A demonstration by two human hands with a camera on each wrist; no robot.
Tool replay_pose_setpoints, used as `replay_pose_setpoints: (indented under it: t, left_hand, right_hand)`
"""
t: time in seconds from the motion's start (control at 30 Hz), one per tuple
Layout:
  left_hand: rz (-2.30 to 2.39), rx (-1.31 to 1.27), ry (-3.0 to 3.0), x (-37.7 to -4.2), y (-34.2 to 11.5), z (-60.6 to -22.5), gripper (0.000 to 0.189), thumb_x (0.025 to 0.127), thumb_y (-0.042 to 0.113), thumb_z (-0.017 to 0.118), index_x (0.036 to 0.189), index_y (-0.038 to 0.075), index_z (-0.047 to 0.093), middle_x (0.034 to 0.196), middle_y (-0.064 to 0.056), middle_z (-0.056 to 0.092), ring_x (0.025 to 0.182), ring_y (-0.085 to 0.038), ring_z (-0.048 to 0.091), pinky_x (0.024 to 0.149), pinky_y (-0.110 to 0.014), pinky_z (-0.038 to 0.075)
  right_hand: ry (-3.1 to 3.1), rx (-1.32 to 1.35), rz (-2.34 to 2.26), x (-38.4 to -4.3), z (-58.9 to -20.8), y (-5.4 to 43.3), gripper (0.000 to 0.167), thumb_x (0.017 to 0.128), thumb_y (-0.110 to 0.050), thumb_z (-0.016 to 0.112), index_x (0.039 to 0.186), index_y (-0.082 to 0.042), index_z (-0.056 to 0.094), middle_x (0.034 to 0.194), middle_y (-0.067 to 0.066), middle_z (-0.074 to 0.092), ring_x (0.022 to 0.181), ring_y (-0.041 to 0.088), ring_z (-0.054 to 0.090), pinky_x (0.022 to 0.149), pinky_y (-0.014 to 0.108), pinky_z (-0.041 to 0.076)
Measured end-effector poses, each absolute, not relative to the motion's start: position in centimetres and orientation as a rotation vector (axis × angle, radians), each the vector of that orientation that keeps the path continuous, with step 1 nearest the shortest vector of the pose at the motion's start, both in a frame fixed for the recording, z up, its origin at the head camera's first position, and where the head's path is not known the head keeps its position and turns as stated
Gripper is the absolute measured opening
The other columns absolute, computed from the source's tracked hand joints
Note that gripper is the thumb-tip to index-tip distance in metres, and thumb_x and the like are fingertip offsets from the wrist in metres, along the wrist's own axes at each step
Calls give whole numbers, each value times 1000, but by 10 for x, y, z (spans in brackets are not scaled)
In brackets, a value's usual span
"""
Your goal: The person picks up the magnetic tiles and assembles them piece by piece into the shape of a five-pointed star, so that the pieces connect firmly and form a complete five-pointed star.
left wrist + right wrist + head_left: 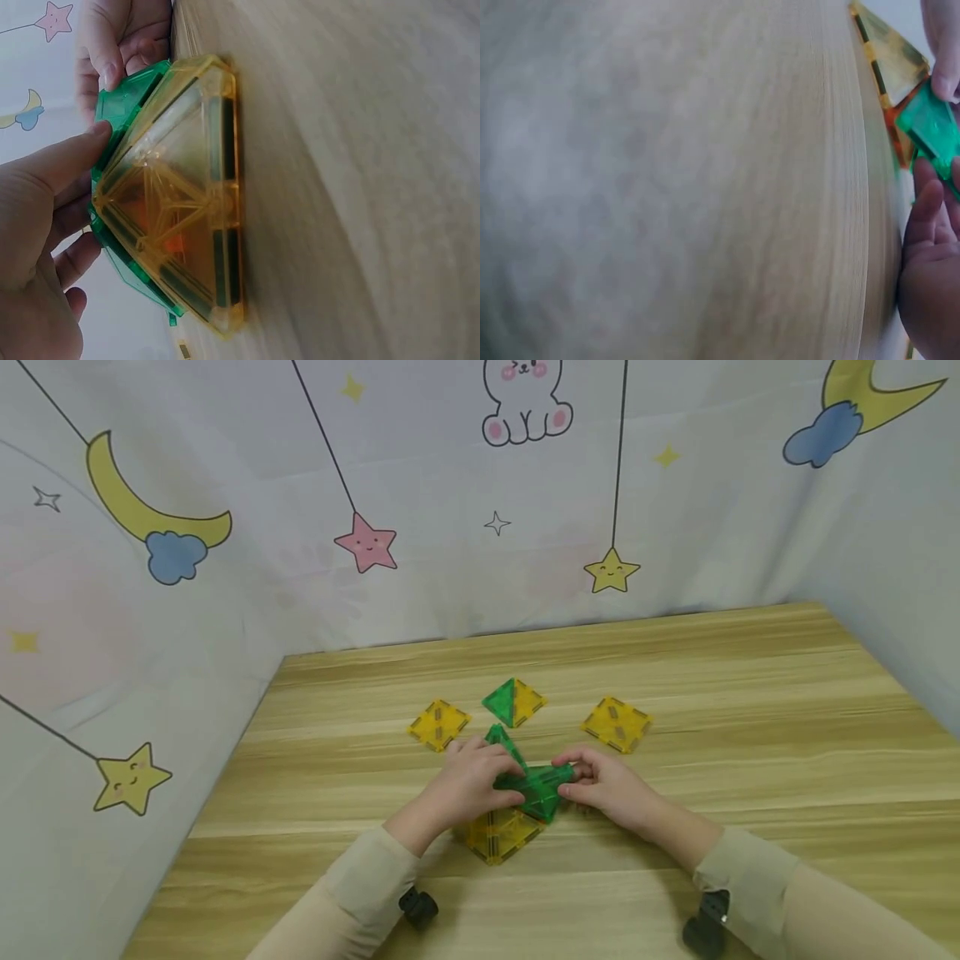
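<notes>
A structure of translucent yellow magnetic tiles (pixel 513 833) stands on the table, its sloping triangular sides meeting in a point in the left wrist view. Green triangular magnetic tiles (pixel 542 792) lean against its upper far side, and one (pixel 504 739) sticks up behind the fingers. My left hand (pixel 474 777) holds the green tiles near the yellow peak, thumb on the near side and fingers behind. From the right, my right hand (pixel 607 787) pinches the outer corner of a green tile between thumb and fingers. In the right wrist view the green tile (pixel 930 124) is partly cut off.
Behind the hands lie flat diamonds of paired triangular tiles: a yellow one (pixel 426 727) at left, a green tile (pixel 501 702) beside a yellow tile (pixel 528 700) in the middle, another yellow one (pixel 630 727) at right. A printed cloth (pixel 450 585) hangs behind the wooden table (pixel 750 710).
</notes>
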State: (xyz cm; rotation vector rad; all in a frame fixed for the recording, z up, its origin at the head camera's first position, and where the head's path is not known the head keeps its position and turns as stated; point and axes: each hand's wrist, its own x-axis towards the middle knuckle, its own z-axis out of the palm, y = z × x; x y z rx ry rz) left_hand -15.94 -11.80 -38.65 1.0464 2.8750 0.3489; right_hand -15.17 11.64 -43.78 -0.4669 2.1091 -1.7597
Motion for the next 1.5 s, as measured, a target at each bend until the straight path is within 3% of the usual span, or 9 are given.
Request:
replay_pose_setpoints:
  t: [0.3, 0.6, 0.73, 0.97, 1.1, 1.33, 1.5]
  left_hand:
    - [380, 1133, 2870, -162, -123, -391, 26, 82, 38, 71, 102, 22, 70, 103, 9, 63, 96, -16, 46, 80, -39, 29]
    - [388, 1194, 2867, -164, -124, -392, 25, 83, 38, 71, 103, 23, 70, 104, 9, 63, 94, -15, 45, 72, -34, 26]
    - [398, 1214, 2863, -165, -124, -393, 26, 83, 38, 70, 103, 23, 70, 104, 9, 63, 94, -15, 45, 73, -33, 27]
    - [444, 1208, 2838, -164, -129, -395, 33, 80, 38, 73, 108, 20, 68, 110, 5, 61, 103, -19, 46, 84, -40, 32]
    - [467, 1190, 2819, -162, -132, -397, 39, 79, 39, 74, 111, 19, 66, 115, 2, 58, 110, -23, 44, 90, -48, 30]
    - [484, 1212, 2826, -168, -134, -400, 38, 80, 38, 73, 111, 18, 66, 116, 2, 58, 108, -23, 44, 87, -46, 33]
    - [451, 1184, 2882, -173, -135, -402, 36, 81, 37, 73, 111, 17, 66, 117, 2, 59, 106, -24, 46, 82, -43, 35]
  right_hand:
    - [2168, -482, -1701, -156, -436, 127, 39, 87, -11, 66, 121, 3, 53, 93, 11, 62, 75, 20, 59, 63, 28, 49]
    - [2504, -558, -1384, -175, -426, 170, 37, 89, -18, 65, 120, 2, 58, 93, 6, 60, 79, 17, 54, 65, 26, 45]
    - [2686, -600, -1187, -184, -423, 185, 40, 89, -21, 66, 121, 1, 59, 101, 11, 56, 83, 19, 52, 70, 33, 44]
    - [2901, -706, -821, -197, -423, 198, 50, 86, -25, 69, 127, 1, 56, 119, 24, 46, 106, 39, 46, 87, 53, 38]
    - [2894, -727, -766, -198, -423, 202, 49, 85, -26, 70, 125, -1, 58, 116, 21, 48, 104, 37, 48, 85, 52, 40]
    - [2895, -794, -744, -190, -424, 206, 40, 82, -30, 72, 114, -6, 66, 109, 12, 54, 98, 29, 52, 81, 46, 43]
    - [2904, -793, -746, -189, -425, 203, 49, 82, -30, 73, 122, -4, 61, 112, 15, 51, 100, 30, 50, 81, 46, 42]
